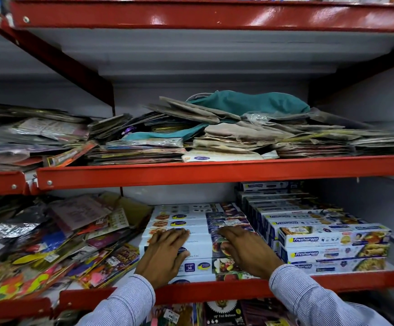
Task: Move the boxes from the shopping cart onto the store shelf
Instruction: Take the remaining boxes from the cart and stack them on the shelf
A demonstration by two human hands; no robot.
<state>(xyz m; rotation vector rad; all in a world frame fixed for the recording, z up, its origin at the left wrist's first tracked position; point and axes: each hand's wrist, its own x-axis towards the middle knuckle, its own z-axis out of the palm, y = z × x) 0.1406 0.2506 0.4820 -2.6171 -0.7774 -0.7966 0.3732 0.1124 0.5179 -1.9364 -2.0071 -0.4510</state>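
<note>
A stack of long white cling-film boxes (199, 248) lies on the lower shelf, behind its red front rim (214, 289). My left hand (165, 252) rests flat on the top of the stack toward its left end, fingers stretched forward. My right hand (245, 248) lies palm down on the right part of the same stack, its thumb against the box front. Neither hand is wrapped around a box. Right beside them stands a taller block of Freshwrapp boxes (332, 238), several layers high. The shopping cart is out of view.
Loose foil and party packets (50, 243) pile up left of the boxes. The shelf above (214, 171) holds stacked flat packets and a teal cloth bag (250, 102). More packets, including a foil balloon pack (224, 311), sit on the shelf below.
</note>
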